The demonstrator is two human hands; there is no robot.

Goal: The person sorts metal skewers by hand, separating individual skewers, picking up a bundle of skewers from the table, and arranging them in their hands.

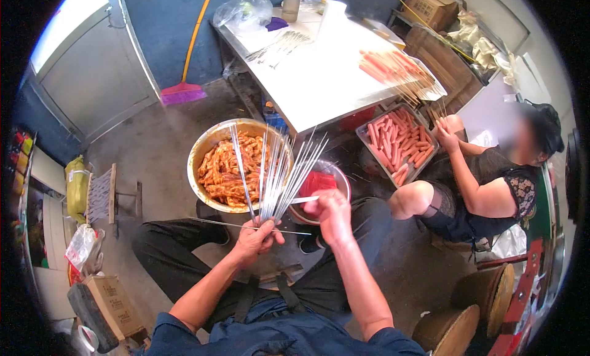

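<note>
My left hand (256, 240) is closed round the lower ends of a fanned bundle of thin metal skewers (279, 178), some of which stick out sideways. Close on its right, my right hand (332, 216) is closed on a pale, flat strip (305, 200) that points toward the bundle; what the strip is cannot be made out. Behind the skewers stands a large metal bowl (195, 178) of reddish, sauce-coated meat pieces (227, 168). A smaller basin (345, 182) holding something red (318, 182) is beside it, partly hidden by my right hand.
A white-topped table (307, 79) bears skewered sausages (390, 67) and loose skewers (279, 47). Below its right end is a tray (364, 134) of sausages. At the right, a seated person (485, 184) holds thin sticks. A broom (183, 93) leans on the wall.
</note>
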